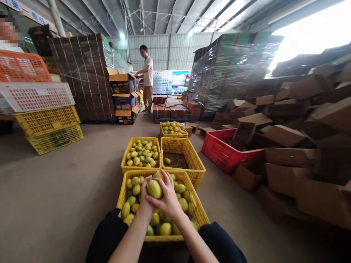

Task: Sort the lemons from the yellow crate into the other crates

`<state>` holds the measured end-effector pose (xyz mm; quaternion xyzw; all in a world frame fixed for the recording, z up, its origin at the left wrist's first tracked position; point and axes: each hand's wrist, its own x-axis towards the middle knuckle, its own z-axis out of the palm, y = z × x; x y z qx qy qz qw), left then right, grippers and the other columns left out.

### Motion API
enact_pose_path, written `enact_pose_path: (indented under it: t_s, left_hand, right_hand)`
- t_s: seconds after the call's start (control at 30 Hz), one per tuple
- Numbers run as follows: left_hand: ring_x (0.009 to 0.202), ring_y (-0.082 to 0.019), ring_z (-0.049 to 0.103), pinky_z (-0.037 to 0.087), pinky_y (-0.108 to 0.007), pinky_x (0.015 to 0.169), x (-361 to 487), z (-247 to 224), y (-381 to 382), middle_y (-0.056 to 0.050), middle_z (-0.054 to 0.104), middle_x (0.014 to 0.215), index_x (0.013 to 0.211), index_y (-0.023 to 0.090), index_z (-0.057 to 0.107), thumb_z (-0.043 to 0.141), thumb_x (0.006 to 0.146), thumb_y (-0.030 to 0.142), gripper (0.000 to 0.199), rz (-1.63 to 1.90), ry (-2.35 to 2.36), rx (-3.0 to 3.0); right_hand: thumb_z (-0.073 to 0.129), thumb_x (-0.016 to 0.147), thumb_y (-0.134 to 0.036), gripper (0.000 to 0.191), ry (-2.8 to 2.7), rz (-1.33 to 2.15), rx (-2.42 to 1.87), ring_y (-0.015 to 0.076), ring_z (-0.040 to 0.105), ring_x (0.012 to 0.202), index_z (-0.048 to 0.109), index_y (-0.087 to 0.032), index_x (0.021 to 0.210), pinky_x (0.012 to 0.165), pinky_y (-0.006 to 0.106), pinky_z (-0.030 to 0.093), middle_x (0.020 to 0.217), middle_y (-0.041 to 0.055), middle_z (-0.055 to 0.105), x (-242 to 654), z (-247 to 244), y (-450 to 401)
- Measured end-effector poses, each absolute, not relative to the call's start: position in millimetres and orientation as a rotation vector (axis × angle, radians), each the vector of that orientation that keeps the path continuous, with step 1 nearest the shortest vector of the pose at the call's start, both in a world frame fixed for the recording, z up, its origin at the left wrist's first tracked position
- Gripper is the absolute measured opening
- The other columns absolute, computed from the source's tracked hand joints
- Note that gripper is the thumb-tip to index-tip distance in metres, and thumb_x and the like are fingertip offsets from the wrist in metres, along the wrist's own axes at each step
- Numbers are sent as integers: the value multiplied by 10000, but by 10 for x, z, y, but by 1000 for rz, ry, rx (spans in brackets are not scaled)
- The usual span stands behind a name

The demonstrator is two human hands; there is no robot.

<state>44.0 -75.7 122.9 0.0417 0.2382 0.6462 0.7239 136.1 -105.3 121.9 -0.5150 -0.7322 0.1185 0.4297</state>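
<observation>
Both hands meet over the near yellow crate (120, 197), which is filled with yellow-green fruits (165, 229). Between them is a green-yellow fruit (154, 189), with a second, yellower fruit (158, 175) just behind it. My left hand (145, 195) wraps the left side of the front fruit. My right hand (168, 193) curls round its right side, fingers reaching over the rear fruit. Beyond, on the left, a yellow crate (123, 160) holds many fruits; the yellow crate (196, 166) beside it has a single fruit (167, 160) at its left.
Farther ahead stands another fruit-filled crate (174, 136). A red crate (219, 151) and piled cardboard boxes (290, 157) lie to the right. Stacked crates (52, 118) stand left. A person (148, 73) is beside stacked boxes (123, 100) in the back.
</observation>
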Motion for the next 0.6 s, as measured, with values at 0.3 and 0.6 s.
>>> enact_pose_path:
  t_s: [0.3,0.6]
  left_hand:
    - [902,-252,718,555,-337,888,516,1445,-907,-71,744,852,861,172,732,689,837,328,164,1282,482,161]
    - [643,-178,688,580,-334,739,396,1591,-564,-46,707,751,1000,136,686,529,938,362,282,1390,541,-44]
  right_hand:
    - [857,666,-414,573,-1662,574,-995,413,427,1422,700,-229,1185,1118,578,404,1371,162,630,1531,1414,-1209]
    - [895,551,-390,486,-708,1105,-989,189,684,705,704,-233,969,641,293,569,840,-3,745,1636,1486,-825]
